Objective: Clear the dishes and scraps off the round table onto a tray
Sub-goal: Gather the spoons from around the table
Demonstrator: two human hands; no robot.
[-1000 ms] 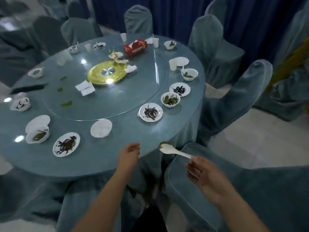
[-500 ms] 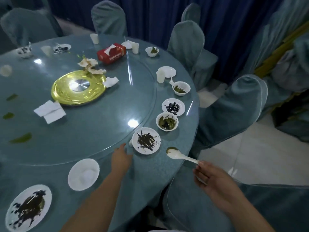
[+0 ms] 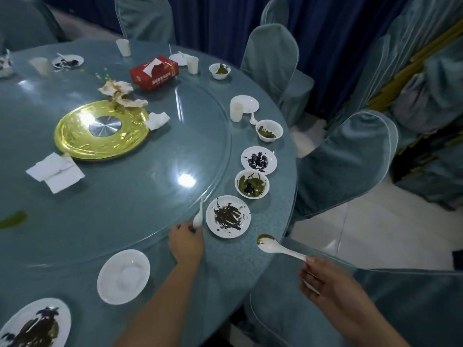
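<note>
Pinching glossy white spoon, right hand; left hand touching second spoon.

Glossy glass turntable, shiny gold metal plate, cloth-covered table.

red tissue box, white print along its side, too blurred to read

Seven plates; at least three bowls; four cups; at least three spoons; one red tissue box; two hands.
</note>
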